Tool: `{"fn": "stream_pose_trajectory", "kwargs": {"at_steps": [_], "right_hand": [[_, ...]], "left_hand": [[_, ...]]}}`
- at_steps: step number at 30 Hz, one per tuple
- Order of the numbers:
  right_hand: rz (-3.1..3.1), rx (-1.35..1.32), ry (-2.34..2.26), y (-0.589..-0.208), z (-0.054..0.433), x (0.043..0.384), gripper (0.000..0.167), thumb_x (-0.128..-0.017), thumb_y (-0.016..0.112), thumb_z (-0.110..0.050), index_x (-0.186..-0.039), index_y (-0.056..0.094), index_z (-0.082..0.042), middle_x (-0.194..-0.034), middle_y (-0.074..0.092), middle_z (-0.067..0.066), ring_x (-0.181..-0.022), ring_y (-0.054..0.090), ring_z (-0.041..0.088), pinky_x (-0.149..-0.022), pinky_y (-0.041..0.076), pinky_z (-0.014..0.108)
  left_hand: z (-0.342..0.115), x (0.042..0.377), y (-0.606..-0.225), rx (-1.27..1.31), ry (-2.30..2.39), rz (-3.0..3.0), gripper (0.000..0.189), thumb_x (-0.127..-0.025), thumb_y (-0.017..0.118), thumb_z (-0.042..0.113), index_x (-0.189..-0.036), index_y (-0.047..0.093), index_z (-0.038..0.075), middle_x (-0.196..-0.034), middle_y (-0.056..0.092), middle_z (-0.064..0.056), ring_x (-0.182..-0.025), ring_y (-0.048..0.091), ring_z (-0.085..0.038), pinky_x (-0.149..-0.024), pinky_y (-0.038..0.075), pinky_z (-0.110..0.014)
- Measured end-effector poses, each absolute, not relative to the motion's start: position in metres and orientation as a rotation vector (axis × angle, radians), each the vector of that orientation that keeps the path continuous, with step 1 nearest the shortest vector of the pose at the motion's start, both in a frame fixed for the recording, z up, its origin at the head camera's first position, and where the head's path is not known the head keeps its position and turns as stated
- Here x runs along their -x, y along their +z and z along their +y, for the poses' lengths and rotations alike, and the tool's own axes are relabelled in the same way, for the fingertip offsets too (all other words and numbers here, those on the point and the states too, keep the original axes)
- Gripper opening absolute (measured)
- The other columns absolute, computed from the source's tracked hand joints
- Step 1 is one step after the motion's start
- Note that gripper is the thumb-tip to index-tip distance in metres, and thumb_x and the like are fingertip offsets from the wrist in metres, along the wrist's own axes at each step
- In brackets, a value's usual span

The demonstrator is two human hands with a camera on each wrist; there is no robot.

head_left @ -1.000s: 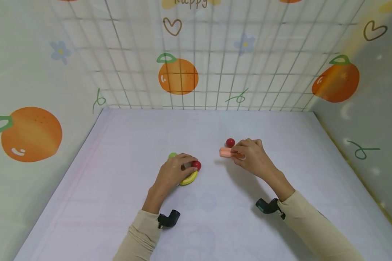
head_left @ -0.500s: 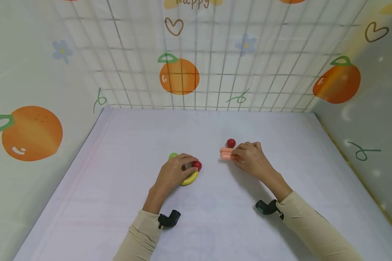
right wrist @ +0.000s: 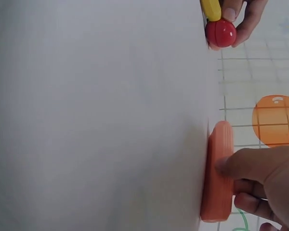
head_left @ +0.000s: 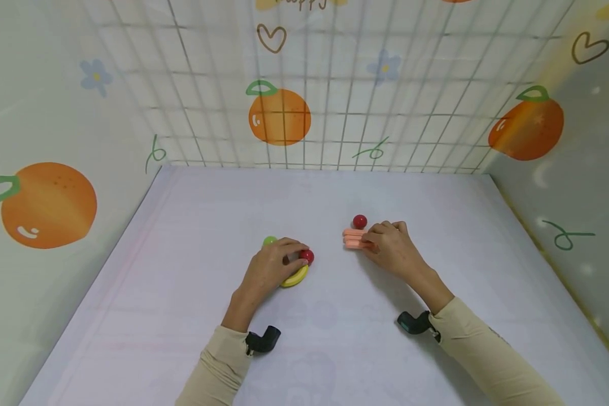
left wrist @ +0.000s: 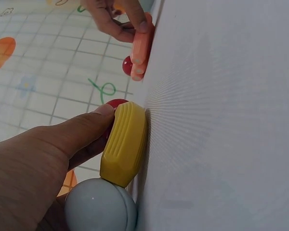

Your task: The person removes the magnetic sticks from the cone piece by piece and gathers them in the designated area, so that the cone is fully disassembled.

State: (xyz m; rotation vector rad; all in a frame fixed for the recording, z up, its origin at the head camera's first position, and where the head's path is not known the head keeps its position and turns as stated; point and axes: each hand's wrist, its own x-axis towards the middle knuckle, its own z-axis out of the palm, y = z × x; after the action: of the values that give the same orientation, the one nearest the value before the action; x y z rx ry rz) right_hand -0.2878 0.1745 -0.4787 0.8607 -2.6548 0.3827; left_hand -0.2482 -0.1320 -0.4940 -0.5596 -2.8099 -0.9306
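Note:
My left hand [head_left: 271,265] holds a shiny red ball [head_left: 307,256] between thumb and fingers at table level. A toy banana [head_left: 295,277], yellow and ridged, lies against that ball under the hand. A grey ball [left wrist: 97,206] sits by the banana's near end in the left wrist view. Part of a green round piece [head_left: 269,241] peeks out behind the knuckles. To the right, my right hand [head_left: 395,248] pinches a salmon-pink ridged stick [right wrist: 217,180] low at the table. Similar salmon-pink strips [head_left: 354,232] lie alongside it, their right ends hidden by the fingers.
A second red ball [head_left: 360,221] rests just behind the pink strips. The white tabletop [head_left: 182,225] meets a grid-backed curtain [head_left: 330,124] printed with oranges at the rear. Side walls of printed cloth stand left and right.
My right hand has lowered slightly, setting the salmon-pink stick down beside the others; separate strips now show. My left hand stays in place on the red ball.

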Motion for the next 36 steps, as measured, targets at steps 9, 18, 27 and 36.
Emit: {"fn": "stream_pose_trajectory", "kwargs": {"at_steps": [9, 18, 27, 36], "right_hand": [[-2.614, -0.877, 0.381, -0.485, 0.173, 0.289, 0.018, -0.078, 0.086, -0.008, -0.094, 0.078, -0.008, -0.096, 0.072, 0.005, -0.091, 0.062, 0.026, -0.084, 0.038, 0.05], [-2.589, -0.892, 0.411, -0.481, 0.166, 0.283, 0.019, -0.076, 0.085, -0.005, -0.093, 0.076, -0.007, -0.095, 0.072, 0.006, -0.09, 0.062, 0.027, -0.084, 0.039, 0.051], [-2.526, -0.973, 0.58, -0.474, 0.145, 0.269, 0.023, -0.077, 0.088, -0.012, -0.097, 0.078, -0.007, -0.101, 0.072, 0.005, -0.098, 0.063, 0.025, -0.082, 0.036, 0.046], [-2.555, -1.038, 0.754, -0.469, 0.123, 0.265, 0.024, -0.081, 0.084, -0.014, -0.102, 0.076, -0.006, -0.106, 0.068, 0.005, -0.105, 0.06, 0.022, -0.085, 0.034, 0.045]], "left_hand": [[-0.135, 0.248, -0.495, 0.552, -0.951, -2.818, 0.032, -0.09, 0.077, 0.031, -0.121, 0.074, 0.025, -0.123, 0.067, 0.005, -0.113, 0.062, -0.017, -0.086, 0.054, -0.039], [-0.136, 0.247, -0.495, 0.551, -0.993, -2.825, 0.031, -0.09, 0.076, 0.032, -0.121, 0.074, 0.026, -0.125, 0.066, 0.006, -0.117, 0.06, -0.016, -0.09, 0.052, -0.04], [-0.138, 0.249, -0.494, 0.571, -1.03, -2.844, 0.037, -0.091, 0.075, 0.036, -0.127, 0.071, 0.028, -0.126, 0.065, 0.008, -0.111, 0.058, -0.013, -0.093, 0.05, -0.039], [-0.141, 0.251, -0.494, 0.651, -0.894, -2.839, 0.046, -0.088, 0.077, 0.041, -0.13, 0.069, 0.024, -0.135, 0.061, 0.008, -0.125, 0.051, -0.018, -0.104, 0.042, -0.042]]}}
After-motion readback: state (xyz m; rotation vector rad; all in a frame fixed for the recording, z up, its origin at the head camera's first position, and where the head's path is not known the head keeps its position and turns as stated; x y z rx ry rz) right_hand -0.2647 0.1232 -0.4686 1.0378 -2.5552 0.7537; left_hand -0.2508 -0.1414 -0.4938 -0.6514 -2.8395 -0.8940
